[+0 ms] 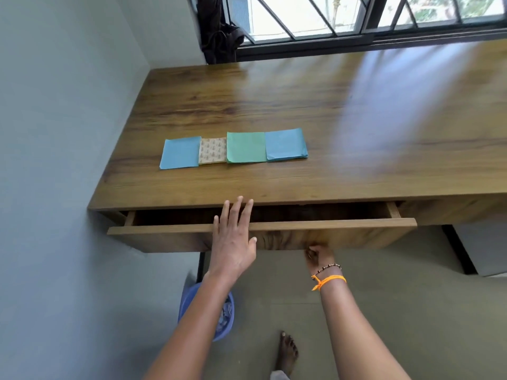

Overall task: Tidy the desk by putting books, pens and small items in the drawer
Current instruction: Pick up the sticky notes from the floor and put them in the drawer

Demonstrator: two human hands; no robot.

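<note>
On the wooden desk (301,105) lie several flat items in a row: a blue one (180,153), a small patterned beige one (212,150), a green one (246,147) and a second blue one (285,144). Below the desktop the drawer (343,234) stands partly pulled out, its inside dark. My left hand (233,239) reaches over the drawer's front edge with fingers spread, holding nothing. My right hand (318,256), with an orange thread and beads at the wrist, grips the bottom edge of the drawer front from below.
A grey wall runs along the desk's left side. A barred window (356,20) and a dark cloth (219,28) hang at the back. A blue bucket (227,316) stands on the floor under my left arm. My bare foot (286,352) is below.
</note>
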